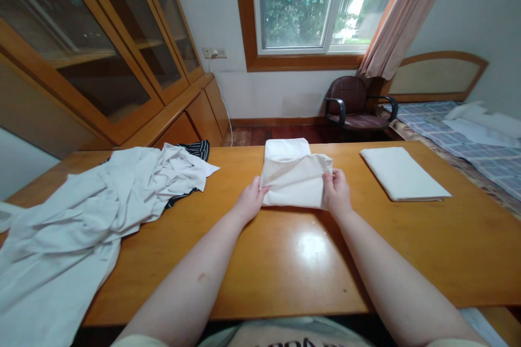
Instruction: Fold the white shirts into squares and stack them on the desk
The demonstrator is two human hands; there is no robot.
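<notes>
A white cloth point(296, 181), partly folded, lies at the middle of the wooden table, its near flap lifted a little between my hands. My left hand point(251, 199) pinches the cloth's left edge, thumb on top. On the opposite side, my right hand point(337, 191) grips the right edge, its fingers partly hidden behind the fabric. The far part of the cloth rests flat on the tabletop. Off to the right sits a neatly folded white cloth point(405, 174), apart from both hands.
Crumpled white fabric point(101, 206) spreads over the left of the table point(285, 276) and hangs off its near edge, with black striped cloth point(198, 149) under it. Beyond stand a dark red armchair point(354, 100), a bed point(459, 124) and a glass-door cabinet point(163, 95).
</notes>
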